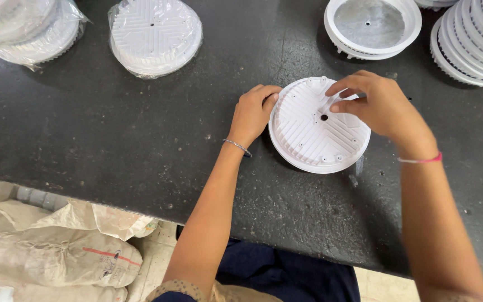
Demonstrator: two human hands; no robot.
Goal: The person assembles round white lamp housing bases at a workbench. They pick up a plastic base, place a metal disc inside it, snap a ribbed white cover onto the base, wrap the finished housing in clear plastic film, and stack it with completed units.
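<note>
A round white plastic disc (pixel 314 134) with ribbed fins and a small centre hole lies flat on the black stone table (pixel 141 134). My left hand (pixel 252 112) rests against the disc's left rim, fingers curled on the edge. My right hand (pixel 378 103) hovers over the disc's upper right. Its thumb and forefinger are pinched together just above the centre hole. Whether they pinch something small I cannot tell.
A similar disc wrapped in clear plastic (pixel 155 36) lies at the back. More wrapped discs (pixel 26 25) sit at the back left. A disc with a metal face (pixel 371 25) and a leaning stack of white discs (pixel 473 42) stand at the back right. Sacks (pixel 46 251) lie on the floor at lower left.
</note>
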